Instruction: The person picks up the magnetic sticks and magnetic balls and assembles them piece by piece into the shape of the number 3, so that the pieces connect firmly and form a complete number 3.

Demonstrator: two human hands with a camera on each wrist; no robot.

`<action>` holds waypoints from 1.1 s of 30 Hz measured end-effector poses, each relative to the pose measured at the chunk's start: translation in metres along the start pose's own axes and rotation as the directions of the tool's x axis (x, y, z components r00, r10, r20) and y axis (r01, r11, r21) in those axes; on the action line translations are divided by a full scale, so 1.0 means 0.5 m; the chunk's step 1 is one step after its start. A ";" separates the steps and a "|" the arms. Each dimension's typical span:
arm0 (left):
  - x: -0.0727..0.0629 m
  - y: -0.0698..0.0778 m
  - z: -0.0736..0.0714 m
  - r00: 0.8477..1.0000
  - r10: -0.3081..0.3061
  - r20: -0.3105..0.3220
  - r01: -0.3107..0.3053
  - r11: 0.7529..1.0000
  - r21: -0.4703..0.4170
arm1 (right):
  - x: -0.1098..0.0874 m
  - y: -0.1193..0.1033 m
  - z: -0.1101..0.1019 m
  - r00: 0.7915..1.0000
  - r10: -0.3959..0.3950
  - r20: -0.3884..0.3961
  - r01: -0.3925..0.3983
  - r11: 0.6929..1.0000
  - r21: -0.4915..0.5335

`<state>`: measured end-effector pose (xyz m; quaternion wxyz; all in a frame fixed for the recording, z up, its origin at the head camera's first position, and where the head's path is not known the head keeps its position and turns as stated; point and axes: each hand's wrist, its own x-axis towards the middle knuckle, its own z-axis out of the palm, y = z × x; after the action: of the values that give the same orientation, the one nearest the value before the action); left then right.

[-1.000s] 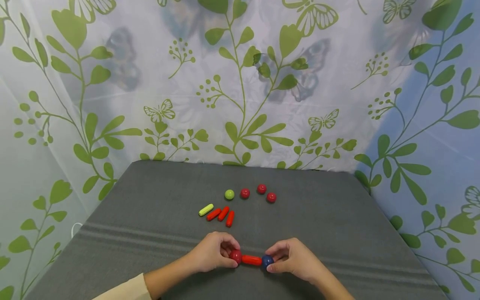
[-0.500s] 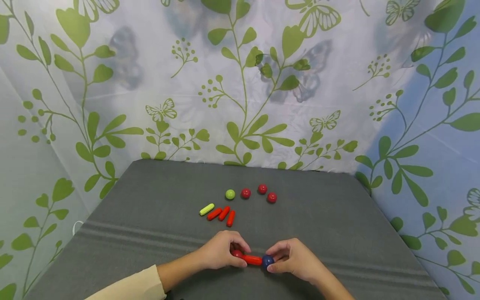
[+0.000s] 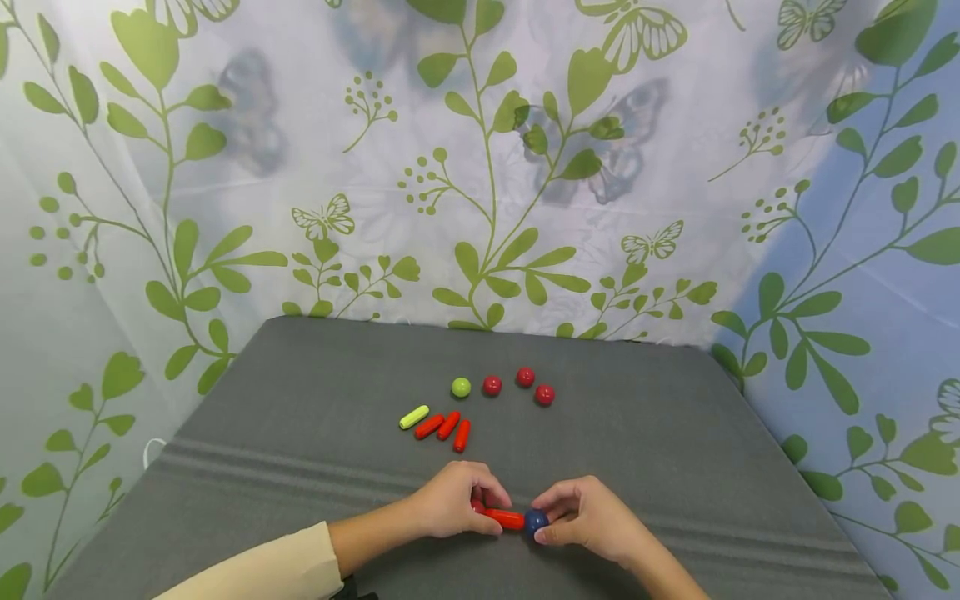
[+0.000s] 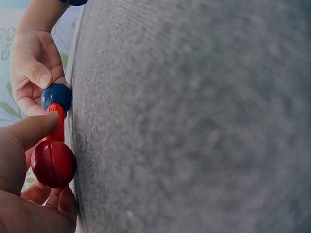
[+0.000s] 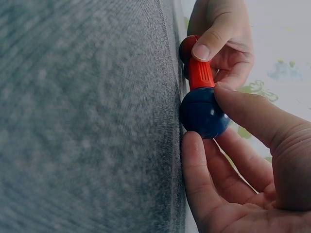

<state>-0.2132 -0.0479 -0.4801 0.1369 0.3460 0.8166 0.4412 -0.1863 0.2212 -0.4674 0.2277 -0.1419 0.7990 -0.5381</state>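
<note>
A red ball (image 4: 53, 164), a ribbed red rod (image 3: 506, 519) and a dark blue ball (image 3: 536, 522) form one line, the rod's ends meeting the balls. My left hand (image 3: 457, 500) pinches the rod near the red ball, its thumb (image 4: 34, 127) lying along the rod in the left wrist view. From the head view the red ball is mostly hidden under that hand. The blue ball is pinched by my right hand (image 3: 592, 518), with the thumb (image 5: 248, 109) on one side and fingertips (image 5: 193, 145) on the other.
Farther back on the grey table (image 3: 637, 433) lie a green ball (image 3: 461, 387) and three red balls (image 3: 492, 385). In front of them are a yellow-green rod (image 3: 414, 417) and three red rods (image 3: 448, 426). A leaf-patterned curtain (image 3: 480, 167) stands behind the table.
My left hand has slid right, from the red ball onto the red rod, now covering most of that ball. My right hand has stayed on the blue ball.
</note>
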 end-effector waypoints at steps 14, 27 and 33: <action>0.007 0.003 -0.001 1.000 -0.027 0.015 0.028 0.999 -0.016 | 0.005 -0.005 0.000 1.000 -0.003 0.004 0.003 1.000 -0.004; 0.009 0.003 -0.006 0.997 -0.041 0.058 0.043 0.999 -0.031 | 0.006 -0.002 0.001 1.000 -0.003 -0.005 0.003 1.000 0.007; 0.012 0.005 -0.004 0.998 -0.029 0.060 0.032 0.999 -0.037 | 0.004 -0.007 0.002 1.000 -0.005 -0.007 0.004 1.000 -0.009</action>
<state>-0.2174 -0.0443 -0.4762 0.1742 0.3436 0.8090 0.4439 -0.1875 0.2181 -0.4651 0.2228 -0.1428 0.8021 -0.5354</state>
